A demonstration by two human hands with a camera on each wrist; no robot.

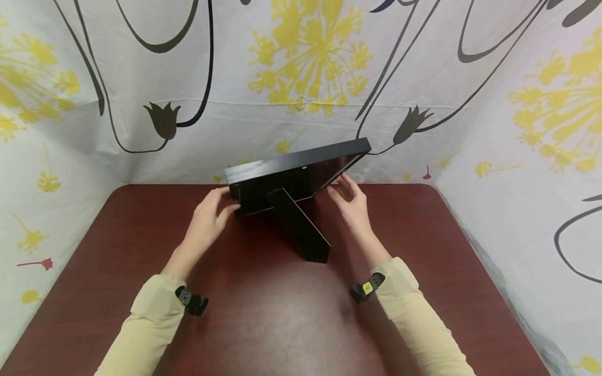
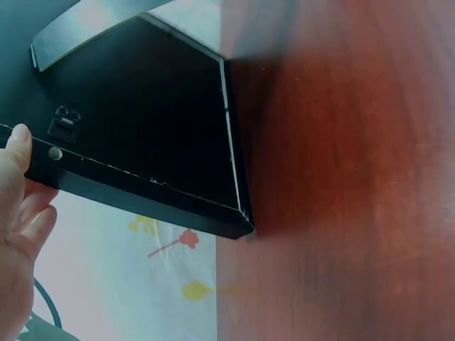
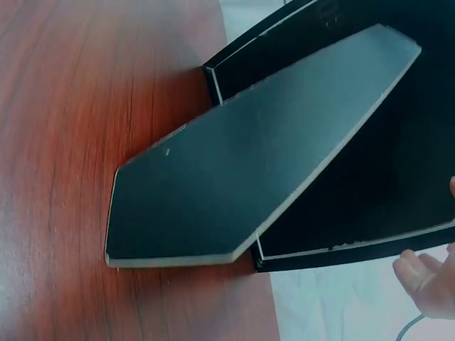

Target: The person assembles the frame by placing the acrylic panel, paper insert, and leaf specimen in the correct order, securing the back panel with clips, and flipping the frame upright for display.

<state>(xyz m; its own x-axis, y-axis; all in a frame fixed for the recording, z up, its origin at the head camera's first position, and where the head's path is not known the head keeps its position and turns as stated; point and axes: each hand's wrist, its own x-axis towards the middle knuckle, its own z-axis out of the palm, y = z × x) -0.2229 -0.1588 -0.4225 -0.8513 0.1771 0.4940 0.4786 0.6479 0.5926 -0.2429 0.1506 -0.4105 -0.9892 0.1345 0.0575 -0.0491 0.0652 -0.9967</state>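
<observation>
A black picture frame leans with its back toward me, near the table's far edge. Its easel leg is folded out and slants down to the tabletop. On the left side, my left hand grips the frame's edge, thumb on the back and fingers around the outer side; the left wrist view shows this thumb close to a small round hole. My right hand holds the opposite edge, its fingertips beyond the rim in the right wrist view. The frame's front is hidden.
Under the frame lies a dark reddish-brown wooden table with rounded far corners. White cloth printed with yellow flowers and dark stems hangs behind it and along both sides. Each wrist wears a strapped black camera, such as the left one.
</observation>
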